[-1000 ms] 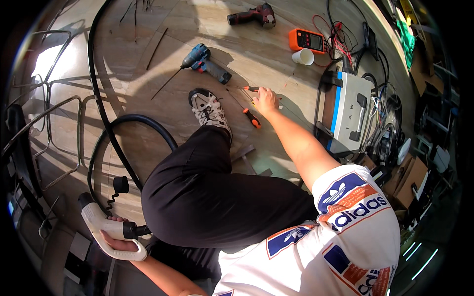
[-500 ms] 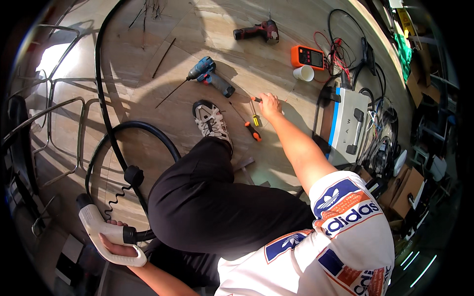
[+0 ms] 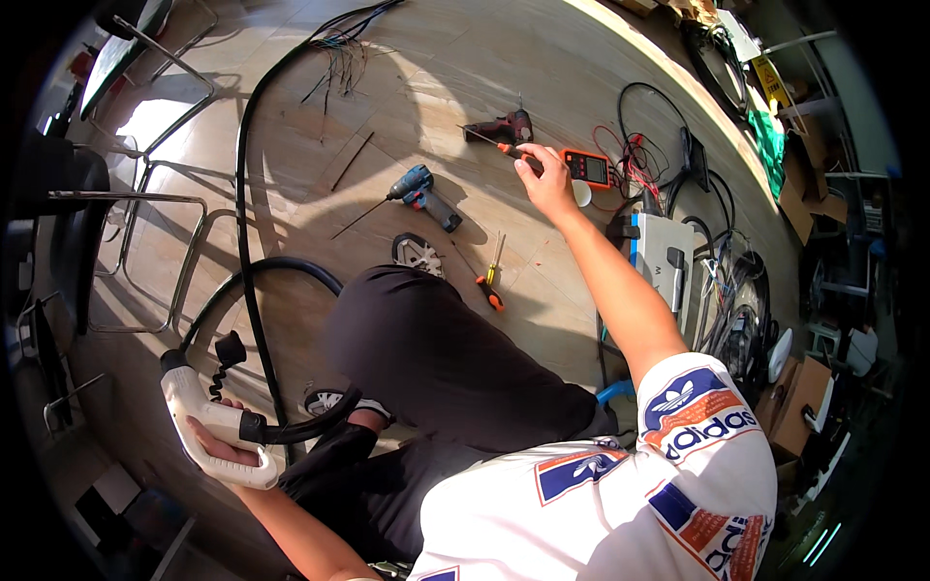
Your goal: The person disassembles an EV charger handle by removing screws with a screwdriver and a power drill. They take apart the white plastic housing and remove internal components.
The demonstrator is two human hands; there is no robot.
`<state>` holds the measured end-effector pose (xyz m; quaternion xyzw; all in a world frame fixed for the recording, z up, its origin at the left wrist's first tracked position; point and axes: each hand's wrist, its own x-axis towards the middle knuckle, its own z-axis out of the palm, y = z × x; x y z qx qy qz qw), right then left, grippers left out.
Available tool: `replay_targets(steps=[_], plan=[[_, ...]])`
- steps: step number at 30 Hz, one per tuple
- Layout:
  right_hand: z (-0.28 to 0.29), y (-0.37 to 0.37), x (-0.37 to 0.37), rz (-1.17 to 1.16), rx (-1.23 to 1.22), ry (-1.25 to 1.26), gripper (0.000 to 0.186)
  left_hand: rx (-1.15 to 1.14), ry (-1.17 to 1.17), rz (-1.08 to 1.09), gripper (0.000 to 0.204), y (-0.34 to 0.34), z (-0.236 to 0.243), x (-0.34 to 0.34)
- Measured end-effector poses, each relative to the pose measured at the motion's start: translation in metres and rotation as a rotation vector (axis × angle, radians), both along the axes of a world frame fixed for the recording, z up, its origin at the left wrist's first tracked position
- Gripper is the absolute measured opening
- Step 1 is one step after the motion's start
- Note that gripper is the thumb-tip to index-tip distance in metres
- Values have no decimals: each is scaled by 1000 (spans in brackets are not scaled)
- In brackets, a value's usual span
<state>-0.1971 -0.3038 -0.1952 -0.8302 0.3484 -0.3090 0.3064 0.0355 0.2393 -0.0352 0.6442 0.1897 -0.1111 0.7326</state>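
My left hand (image 3: 221, 447) is closed around the grip of a white electric-car charging plug (image 3: 190, 399), whose thick black cable (image 3: 300, 432) leaves its rear. A black cap (image 3: 230, 350) dangles from the plug on a coiled cord. Raised over the floor, my right hand (image 3: 550, 182) grips a screwdriver (image 3: 511, 151) with an orange and black handle, its thin shaft pointing toward the red drill (image 3: 513, 127). A yellow-handled screwdriver (image 3: 491, 275) and another orange and black screwdriver (image 3: 492, 293) lie near my shoe (image 3: 417, 256). A blue power driver (image 3: 426, 201) with a long bit rests beyond them.
An orange multimeter (image 3: 586, 169) and white cup (image 3: 581, 193) sit beside my right hand. Farther right stands a grey case (image 3: 663, 242) among tangled wires (image 3: 727, 281). Metal-framed chairs (image 3: 179, 198) occupy the left. Loose wire ends (image 3: 339, 70) lie at the far side.
My right hand has lifted the screwdriver from the floor and moved up and away. My body and view have shifted, and my leg has risen. My left hand keeps hold of the charging plug.
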Motion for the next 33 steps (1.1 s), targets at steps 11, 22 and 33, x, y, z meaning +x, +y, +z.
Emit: replay_targets(steps=[11, 22, 33], plan=[[283, 210, 181, 1269, -163, -239, 33, -199, -228, -93, 72, 55, 36, -3], [202, 340, 218, 1540, -194, -345, 40, -158, -244, -99, 81, 79, 1, 8], [165, 350, 229, 1552, -211, -185, 36, 45, -308, 9, 85, 53, -11, 22]])
